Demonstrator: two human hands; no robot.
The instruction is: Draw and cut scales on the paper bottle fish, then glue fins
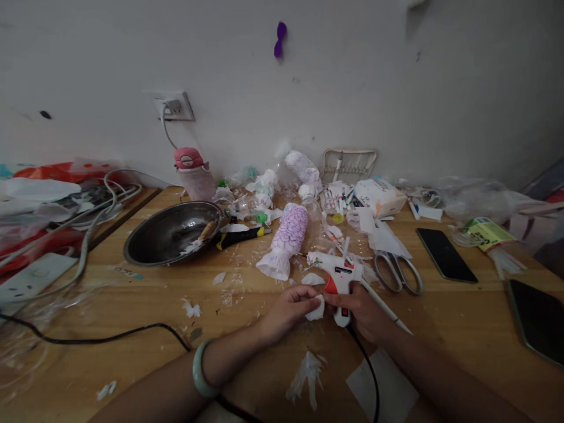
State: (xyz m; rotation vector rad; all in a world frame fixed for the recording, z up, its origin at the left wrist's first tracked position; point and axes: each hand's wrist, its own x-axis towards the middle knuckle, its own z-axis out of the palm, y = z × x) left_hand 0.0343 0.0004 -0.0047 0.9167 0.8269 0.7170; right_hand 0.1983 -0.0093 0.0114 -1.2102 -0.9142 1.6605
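Note:
My right hand [363, 311] is closed around the handle of a white and orange glue gun [340, 273], whose nozzle points left. A long glue stick [383, 308] sticks out behind it. My left hand [288, 308], with a green bangle on the wrist, pinches a small white piece of paper or plastic [316, 309] right beside the gun's grip. Just beyond lies a plastic bottle fish with purple scale drawings [286, 238].
Scissors [399, 270], a dark phone [446, 254] and a tablet [537, 317] lie to the right. A metal bowl [170, 235], a black-yellow knife [240, 237], a pink bottle [194, 173] and cables [88, 338] sit left. Plastic scraps [308, 376] litter the wooden table [132, 305].

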